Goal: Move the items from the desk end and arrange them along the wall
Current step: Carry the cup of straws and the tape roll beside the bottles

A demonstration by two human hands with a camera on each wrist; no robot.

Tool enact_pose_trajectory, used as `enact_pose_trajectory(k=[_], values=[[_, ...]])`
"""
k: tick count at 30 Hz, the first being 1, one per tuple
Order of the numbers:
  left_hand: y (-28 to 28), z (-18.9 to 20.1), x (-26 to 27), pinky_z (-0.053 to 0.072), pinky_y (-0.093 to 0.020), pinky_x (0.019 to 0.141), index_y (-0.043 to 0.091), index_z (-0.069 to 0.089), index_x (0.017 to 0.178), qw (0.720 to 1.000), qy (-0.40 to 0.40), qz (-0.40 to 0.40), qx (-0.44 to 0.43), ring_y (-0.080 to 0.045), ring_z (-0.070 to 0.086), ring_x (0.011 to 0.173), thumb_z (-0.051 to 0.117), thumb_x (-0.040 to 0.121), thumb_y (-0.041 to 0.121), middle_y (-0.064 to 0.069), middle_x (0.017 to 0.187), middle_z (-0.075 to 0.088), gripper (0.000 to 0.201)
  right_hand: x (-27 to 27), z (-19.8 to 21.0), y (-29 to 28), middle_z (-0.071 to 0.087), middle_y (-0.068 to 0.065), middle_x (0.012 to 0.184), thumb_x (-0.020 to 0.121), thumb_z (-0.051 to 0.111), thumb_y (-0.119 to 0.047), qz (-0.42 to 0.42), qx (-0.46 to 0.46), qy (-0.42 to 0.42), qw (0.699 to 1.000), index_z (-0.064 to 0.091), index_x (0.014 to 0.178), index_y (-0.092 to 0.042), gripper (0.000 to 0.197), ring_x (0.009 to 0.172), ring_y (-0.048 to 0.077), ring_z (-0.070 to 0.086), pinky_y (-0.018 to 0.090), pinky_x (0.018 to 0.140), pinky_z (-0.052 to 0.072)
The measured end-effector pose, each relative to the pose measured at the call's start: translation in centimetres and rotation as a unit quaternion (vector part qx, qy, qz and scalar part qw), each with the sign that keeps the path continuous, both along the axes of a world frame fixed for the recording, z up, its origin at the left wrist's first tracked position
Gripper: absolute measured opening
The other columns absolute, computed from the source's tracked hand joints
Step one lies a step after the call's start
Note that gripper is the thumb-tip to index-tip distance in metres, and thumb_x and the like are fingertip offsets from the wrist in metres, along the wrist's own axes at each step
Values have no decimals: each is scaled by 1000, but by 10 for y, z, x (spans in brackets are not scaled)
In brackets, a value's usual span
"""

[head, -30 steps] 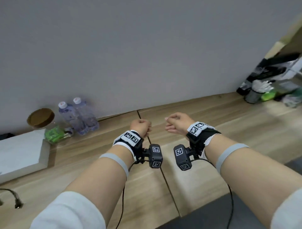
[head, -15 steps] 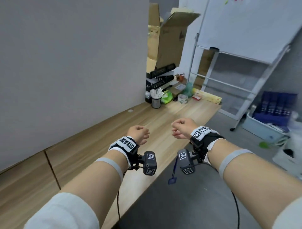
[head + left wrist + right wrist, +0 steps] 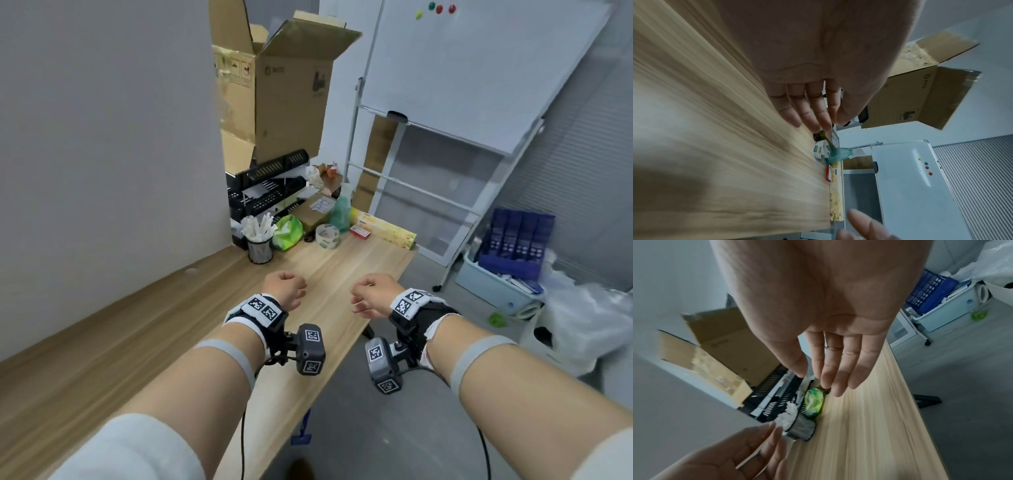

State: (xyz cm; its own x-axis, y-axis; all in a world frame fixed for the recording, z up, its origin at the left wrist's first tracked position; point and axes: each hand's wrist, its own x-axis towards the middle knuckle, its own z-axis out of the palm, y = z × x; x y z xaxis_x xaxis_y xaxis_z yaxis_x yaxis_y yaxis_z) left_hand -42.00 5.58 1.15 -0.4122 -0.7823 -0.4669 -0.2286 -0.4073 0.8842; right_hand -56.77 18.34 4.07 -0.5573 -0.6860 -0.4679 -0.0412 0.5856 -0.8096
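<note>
A long wooden desk (image 3: 191, 329) runs beside a plain grey wall (image 3: 102, 137) toward a cluttered far end. There, going left to right, stand a mesh pen cup (image 3: 260, 251) full of white sticks, a green packet (image 3: 287, 232) just beside it, a roll of tape (image 3: 327, 235), a teal bottle (image 3: 340, 214) and a long yellow box (image 3: 387, 229) near the desk's edge, with black file trays (image 3: 267, 192) and an open cardboard box (image 3: 274, 89) behind them. Both hands hover above the desk, well short of the items and holding nothing: the left hand (image 3: 285, 290) and the right hand (image 3: 373, 295) each have fingers relaxed and loosely extended, as the wrist views show. A whiteboard (image 3: 479, 68) stands at right.
</note>
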Motion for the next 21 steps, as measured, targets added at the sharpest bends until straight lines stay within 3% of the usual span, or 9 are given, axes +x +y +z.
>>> enact_pose_trajectory(k=[5, 8, 12, 14, 15, 17, 19, 21], values=[[-62, -24, -49, 49, -28, 66, 11, 61, 96, 998, -19, 45, 30, -15, 60, 72, 62, 91, 8, -11, 99, 66, 5, -62, -16, -61, 65, 10, 81, 91, 57, -12, 12, 59, 44, 997, 59, 90, -11, 2, 61, 20, 64, 32, 66, 53], [-95, -32, -66, 50, -28, 62, 7, 60, 112, 996, -43, 77, 16, -20, 63, 80, 66, 89, 10, -15, 107, 67, 24, -88, -22, -89, 65, 11, 87, 90, 57, -13, 32, 73, 67, 995, 60, 91, -11, 4, 67, 21, 66, 32, 66, 55], [-128, -45, -76, 51, -30, 63, 7, 46, 131, 993, -81, 90, 7, -23, 63, 91, 73, 84, 12, -15, 115, 61, 54, -115, -33, -124, 66, 12, 92, 88, 61, -16, 62, 105, 85, 989, 59, 81, -15, 8, 89, 30, 72, 45, 82, 60], [-143, -53, -78, 54, -31, 63, 9, 41, 133, 988, -112, 104, 1, -25, 63, 95, 78, 80, 15, -15, 120, 57, 65, -128, -41, -144, 66, 12, 93, 85, 63, -18, 82, 124, 98, 984, 59, 79, -20, 8, 93, 33, 70, 49, 84, 58], [-151, -57, -78, 55, -33, 63, 10, 40, 132, 986, -129, 109, 3, -24, 63, 90, 81, 76, 18, -14, 120, 56, 70, -135, -47, -154, 66, 12, 97, 83, 64, -21, 95, 136, 112, 980, 59, 82, -21, 5, 95, 33, 69, 48, 86, 58], [-167, -69, -80, 57, -33, 62, 10, 41, 131, 979, -161, 122, -8, -23, 62, 82, 88, 64, 30, -11, 117, 58, 83, -149, -61, -175, 62, 13, 113, 79, 69, -25, 134, 158, 155, 966, 61, 102, -18, 25, 104, 31, 64, 40, 92, 54], [-185, -88, -83, 60, -35, 68, 10, 49, 128, 968, -211, 131, -26, -24, 67, 89, 87, 41, 51, -7, 116, 65, 104, -160, -74, -197, 52, 13, 128, 77, 71, -28, 170, 172, 192, 951, 53, 123, -18, 50, 114, 30, 56, 34, 96, 47], [-209, -128, -86, 59, -38, 81, 11, 54, 125, 951, -270, 145, -34, -24, 66, 99, 82, 31, 63, -4, 118, 66, 111, -172, -88, -220, 46, 13, 133, 75, 70, -30, 203, 174, 230, 936, 46, 132, -19, 62, 120, 32, 51, 34, 99, 43]])
